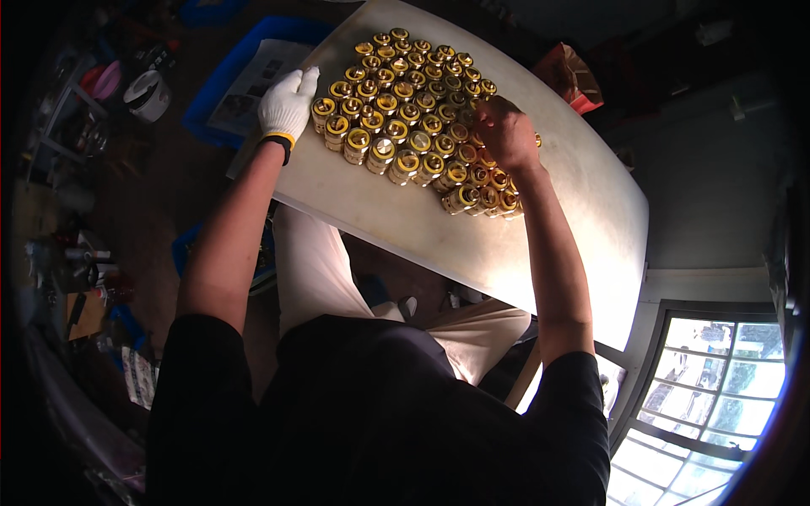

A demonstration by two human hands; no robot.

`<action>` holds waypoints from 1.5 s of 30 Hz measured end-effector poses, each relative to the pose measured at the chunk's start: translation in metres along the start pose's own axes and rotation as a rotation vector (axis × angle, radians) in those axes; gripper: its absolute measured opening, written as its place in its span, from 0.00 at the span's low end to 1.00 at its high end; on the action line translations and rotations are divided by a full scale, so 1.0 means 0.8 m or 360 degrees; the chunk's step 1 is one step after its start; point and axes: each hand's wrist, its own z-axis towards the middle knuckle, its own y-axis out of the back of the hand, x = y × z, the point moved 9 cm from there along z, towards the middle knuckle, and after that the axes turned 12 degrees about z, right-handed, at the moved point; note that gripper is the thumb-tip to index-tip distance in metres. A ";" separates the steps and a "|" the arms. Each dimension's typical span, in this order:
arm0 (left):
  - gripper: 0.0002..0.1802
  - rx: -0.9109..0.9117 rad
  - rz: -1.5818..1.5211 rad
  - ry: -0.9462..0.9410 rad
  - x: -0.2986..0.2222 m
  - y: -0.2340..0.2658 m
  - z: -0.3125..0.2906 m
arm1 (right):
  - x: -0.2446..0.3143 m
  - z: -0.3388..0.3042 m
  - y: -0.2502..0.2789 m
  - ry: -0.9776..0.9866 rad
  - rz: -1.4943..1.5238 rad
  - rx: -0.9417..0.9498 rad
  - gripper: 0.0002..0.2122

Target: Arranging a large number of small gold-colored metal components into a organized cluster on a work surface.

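Many short brass-coloured cylinders with yellow rings around their tops stand upright, packed side by side on a pale tabletop. My left hand, in a white knitted glove with a yellow and black cuff, is at the table's left edge, close to the cluster's left end. Its fingers extend forward, and no object shows in it. Over the right part of the cluster is my bare right hand. Its fingers are curled down toward the cylinder tops, and the back of the hand hides the fingertips and whatever they pinch.
A blue crate with a printed sheet stands beyond the table's left edge. Further left is a white bucket. A red and brown bag lies past the far right edge. Bright light enters through a window at lower right.
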 end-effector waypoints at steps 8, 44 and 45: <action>0.31 0.0010 0.0033 -0.0015 -0.003 0.001 0.000 | 0.004 0.006 0.002 0.0182 -0.0145 -0.0156 0.03; 0.30 0.0002 0.0018 -0.0001 -0.006 0.005 -0.002 | 0.029 0.026 -0.031 0.0046 -0.0123 0.0121 0.04; 0.30 0.0000 0.0021 0.0014 -0.004 0.005 -0.002 | 0.030 0.026 -0.028 0.0050 -0.0074 0.0079 0.04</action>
